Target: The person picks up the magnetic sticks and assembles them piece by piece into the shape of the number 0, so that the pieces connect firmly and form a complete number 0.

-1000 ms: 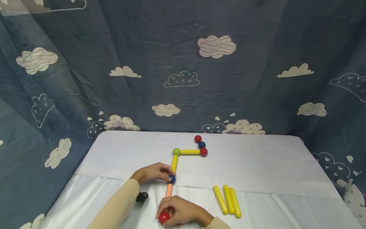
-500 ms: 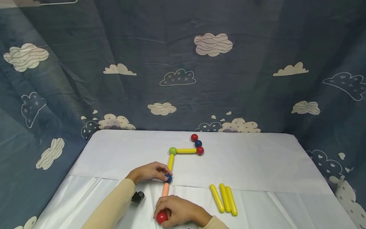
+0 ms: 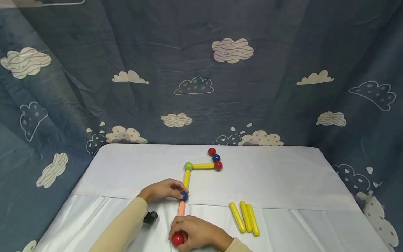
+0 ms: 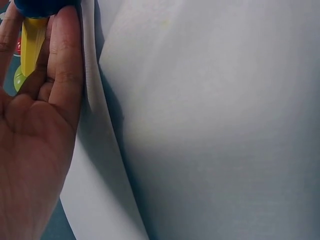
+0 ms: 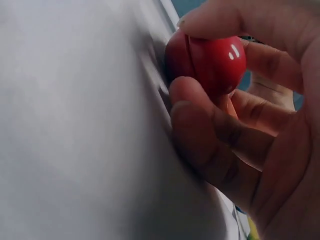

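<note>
My left hand (image 3: 162,190) pinches a blue ball (image 3: 184,196) that joins a yellow stick (image 3: 186,179) and an orange stick (image 3: 181,208). In the left wrist view this blue ball (image 4: 45,6) shows at the top, above the fingers. Nearer me, my right hand (image 3: 199,232) grips a red ball (image 3: 177,239), with the orange stick's near end hidden behind the fingers. Seen from the right wrist, the red ball (image 5: 215,62) lies between thumb and fingers, close over the white cloth. Farther back, a green ball (image 3: 188,166) connects the yellow stick to a sideways yellow stick (image 3: 203,166).
That sideways stick ends at another red ball (image 3: 218,166), with a blue ball (image 3: 216,158) and a red ball (image 3: 212,151) behind it. Several loose yellow sticks (image 3: 237,217) lie at right. A small black object (image 3: 150,217) is by the left sleeve. A cloud-patterned curtain (image 3: 267,105) stands behind.
The head view has turned slightly, so everything appears a little farther left. Both hands keep their hold on the balls, and the joined pieces keep their layout.
</note>
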Demonstrator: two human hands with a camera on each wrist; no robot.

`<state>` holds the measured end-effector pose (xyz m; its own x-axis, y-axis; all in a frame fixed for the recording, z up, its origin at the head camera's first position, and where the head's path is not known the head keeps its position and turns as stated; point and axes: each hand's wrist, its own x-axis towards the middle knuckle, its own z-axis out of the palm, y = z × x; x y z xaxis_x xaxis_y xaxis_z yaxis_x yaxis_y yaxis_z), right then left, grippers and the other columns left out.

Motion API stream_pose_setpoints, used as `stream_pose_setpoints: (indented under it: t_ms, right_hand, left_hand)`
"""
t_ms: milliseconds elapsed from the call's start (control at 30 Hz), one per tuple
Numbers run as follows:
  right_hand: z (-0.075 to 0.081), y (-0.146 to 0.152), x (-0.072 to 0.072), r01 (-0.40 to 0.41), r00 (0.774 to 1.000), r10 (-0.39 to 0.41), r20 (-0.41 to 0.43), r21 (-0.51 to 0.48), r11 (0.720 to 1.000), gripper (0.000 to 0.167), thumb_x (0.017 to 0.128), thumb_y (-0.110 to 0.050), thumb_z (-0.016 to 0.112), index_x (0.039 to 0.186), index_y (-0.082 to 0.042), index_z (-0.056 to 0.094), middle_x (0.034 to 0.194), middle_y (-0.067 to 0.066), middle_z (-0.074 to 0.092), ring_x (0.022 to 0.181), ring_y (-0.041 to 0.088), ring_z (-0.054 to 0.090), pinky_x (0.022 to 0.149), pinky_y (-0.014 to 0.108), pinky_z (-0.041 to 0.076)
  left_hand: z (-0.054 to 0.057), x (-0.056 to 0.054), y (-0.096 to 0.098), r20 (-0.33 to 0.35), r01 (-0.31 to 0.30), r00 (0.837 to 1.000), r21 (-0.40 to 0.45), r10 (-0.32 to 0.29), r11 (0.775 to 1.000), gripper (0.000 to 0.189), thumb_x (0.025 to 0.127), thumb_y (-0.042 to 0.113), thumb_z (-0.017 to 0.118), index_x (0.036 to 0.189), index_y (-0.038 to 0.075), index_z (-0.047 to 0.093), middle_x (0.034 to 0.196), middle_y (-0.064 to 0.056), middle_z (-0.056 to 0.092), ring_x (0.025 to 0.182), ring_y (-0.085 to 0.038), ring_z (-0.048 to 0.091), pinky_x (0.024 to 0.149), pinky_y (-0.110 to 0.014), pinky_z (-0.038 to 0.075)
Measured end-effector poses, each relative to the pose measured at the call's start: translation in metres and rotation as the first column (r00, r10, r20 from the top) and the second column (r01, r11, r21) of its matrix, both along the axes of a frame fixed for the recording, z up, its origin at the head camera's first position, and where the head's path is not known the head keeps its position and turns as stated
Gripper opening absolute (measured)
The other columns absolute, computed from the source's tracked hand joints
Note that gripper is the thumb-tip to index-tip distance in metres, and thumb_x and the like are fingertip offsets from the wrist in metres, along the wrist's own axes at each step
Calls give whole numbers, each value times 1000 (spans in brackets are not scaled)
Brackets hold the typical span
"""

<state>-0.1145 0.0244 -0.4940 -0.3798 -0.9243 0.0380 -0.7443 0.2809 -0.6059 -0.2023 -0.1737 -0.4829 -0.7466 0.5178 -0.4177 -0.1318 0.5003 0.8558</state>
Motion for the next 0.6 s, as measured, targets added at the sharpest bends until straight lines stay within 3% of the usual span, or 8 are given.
stream_pose_setpoints:
  t_ms: [200, 600]
  right_hand:
    - [1, 1, -2, -11, 1000, 11, 23, 2, 1000, 29, 77, -20, 80, 105, -19, 70, 105, -12, 59, 93, -8, 48, 85, 13, 37]
    - [5, 1, -1, 11, 1000, -11, -16, -6, 1000, 31, 74, -19, 82, 102, -20, 70, 103, -13, 58, 93, -8, 48, 83, 13, 38]
  left_hand:
    - [-2, 0, 0, 2, 8, 1000, 16, -8, 1000, 24, 85, 11, 70, 109, 8, 70, 92, 0, 60, 86, -15, 50, 79, -30, 41]
    - [-4, -2, -1, -16, 25, 1000, 29, -24, 999, 24, 86, 11, 70, 110, 6, 70, 91, 1, 60, 85, -15, 50, 78, -29, 42]
